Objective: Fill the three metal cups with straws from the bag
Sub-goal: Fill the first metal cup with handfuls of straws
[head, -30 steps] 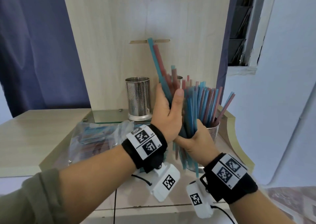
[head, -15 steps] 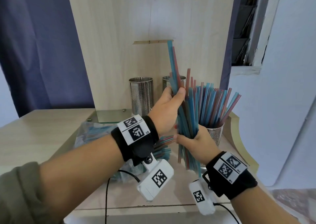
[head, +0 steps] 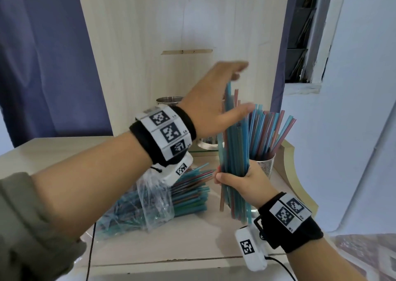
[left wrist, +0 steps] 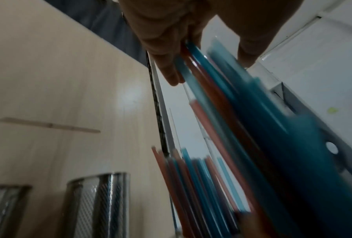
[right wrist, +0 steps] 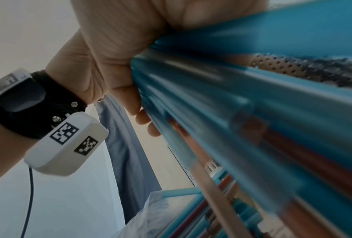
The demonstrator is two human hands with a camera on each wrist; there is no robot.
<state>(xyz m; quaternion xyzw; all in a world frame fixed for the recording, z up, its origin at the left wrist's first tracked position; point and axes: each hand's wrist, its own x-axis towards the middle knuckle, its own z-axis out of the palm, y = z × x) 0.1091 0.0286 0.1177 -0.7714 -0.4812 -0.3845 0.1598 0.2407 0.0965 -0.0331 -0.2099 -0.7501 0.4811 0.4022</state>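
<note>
My right hand [head: 242,180] grips an upright bundle of blue and red straws [head: 235,143] near its lower end, just above the table. My left hand [head: 218,92] is raised with fingers stretched out, and they touch the tips of the tallest straws [left wrist: 193,64]. Right behind the bundle stands a perforated metal cup [head: 265,165] full of straws [head: 270,128]. Two more metal cups [left wrist: 97,204] [left wrist: 5,209] stand against the wooden panel, mostly hidden by my left wrist in the head view. The clear straw bag [head: 154,201] lies on the table to the left.
A tall wooden panel [head: 182,23] rises directly behind the cups. The table's curved right edge [head: 300,173] runs close to the full cup, with a white wall beyond. A blue curtain [head: 42,55] hangs at the left. Cables trail from both wrist cameras.
My left hand released the few tall straws it pinched and rose, now flat over the bundle's top. Those straws sit lower in the bundle. My right hand keeps its grip.
</note>
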